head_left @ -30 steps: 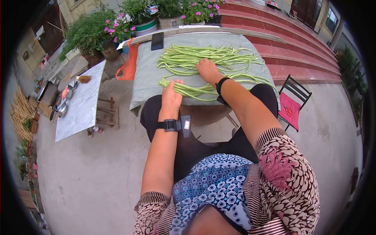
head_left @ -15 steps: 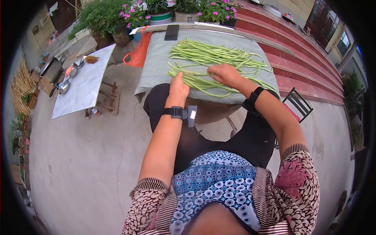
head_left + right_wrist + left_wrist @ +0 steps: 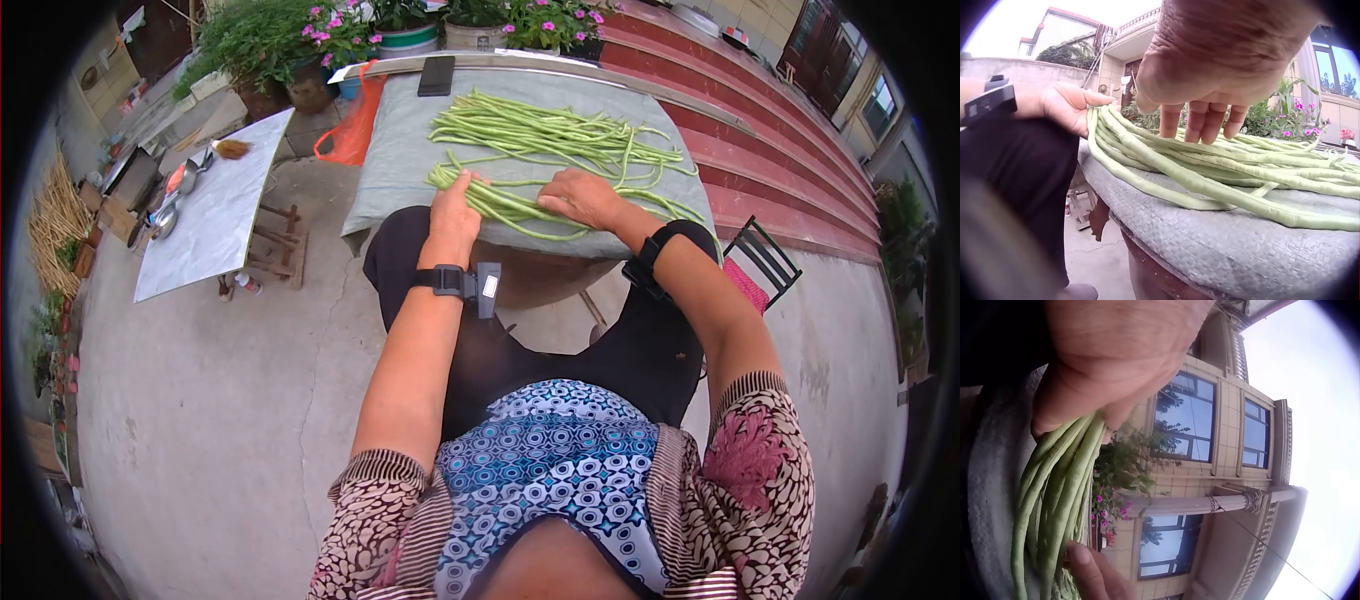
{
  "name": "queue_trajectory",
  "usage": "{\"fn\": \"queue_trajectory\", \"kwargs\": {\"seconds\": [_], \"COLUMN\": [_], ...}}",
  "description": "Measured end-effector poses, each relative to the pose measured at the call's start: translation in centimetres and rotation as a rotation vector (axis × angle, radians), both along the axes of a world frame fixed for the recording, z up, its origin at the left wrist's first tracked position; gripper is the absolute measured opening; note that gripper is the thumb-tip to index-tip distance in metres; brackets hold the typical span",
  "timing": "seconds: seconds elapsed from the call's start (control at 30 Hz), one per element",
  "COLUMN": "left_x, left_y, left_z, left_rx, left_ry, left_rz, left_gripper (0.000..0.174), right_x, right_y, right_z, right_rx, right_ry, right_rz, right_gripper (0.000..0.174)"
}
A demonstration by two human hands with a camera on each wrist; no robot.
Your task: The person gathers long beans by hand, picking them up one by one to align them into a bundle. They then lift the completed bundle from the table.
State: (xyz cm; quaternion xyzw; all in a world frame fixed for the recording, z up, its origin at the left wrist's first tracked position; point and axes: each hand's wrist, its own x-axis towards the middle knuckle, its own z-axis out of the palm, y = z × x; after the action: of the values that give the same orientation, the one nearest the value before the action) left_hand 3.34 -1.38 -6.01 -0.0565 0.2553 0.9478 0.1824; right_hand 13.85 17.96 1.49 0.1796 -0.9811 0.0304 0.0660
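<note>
Close to the table's near edge my left hand (image 3: 455, 215) grips one end of a bunch of long green beans (image 3: 500, 207). In the left wrist view, the stems of the bunch (image 3: 1063, 487) come out from under the thumb and fingers. My right hand (image 3: 583, 197) is over the same bunch, farther right along it. Seen from the right wrist, its fingers (image 3: 1196, 122) point loosely down, tips right at the beans and partly hidden behind them. A larger pile of long beans (image 3: 540, 130) lies behind on the grey woven cover (image 3: 395, 150).
A black phone (image 3: 436, 76) lies at the table's back left, with an orange plastic bag (image 3: 357, 125) hanging beside it. Flowerpots (image 3: 410, 42) and red steps (image 3: 740, 150) are behind. A marble-topped table (image 3: 215, 215) stands left, a dark folding chair (image 3: 765, 260) right.
My right hand has come back from the large pile to the bunch, then lowered slightly onto it. My left hand keeps its hold on the bunch's end. The head view has shifted.
</note>
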Motion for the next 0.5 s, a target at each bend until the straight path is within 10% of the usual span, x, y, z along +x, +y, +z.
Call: {"fn": "queue_trajectory", "kwargs": {"seconds": [0.5], "left_x": [0.6], "left_y": [-0.7], "left_z": [0.7], "left_rx": [-0.005], "left_ry": [-0.039], "left_rz": [-0.095], "left_gripper": [0.021], "right_x": [-5.9], "right_y": [2.8], "right_z": [-4.3], "right_rx": [0.027], "right_ry": [-0.047], "right_rz": [-0.399], "right_gripper": [0.040]}}
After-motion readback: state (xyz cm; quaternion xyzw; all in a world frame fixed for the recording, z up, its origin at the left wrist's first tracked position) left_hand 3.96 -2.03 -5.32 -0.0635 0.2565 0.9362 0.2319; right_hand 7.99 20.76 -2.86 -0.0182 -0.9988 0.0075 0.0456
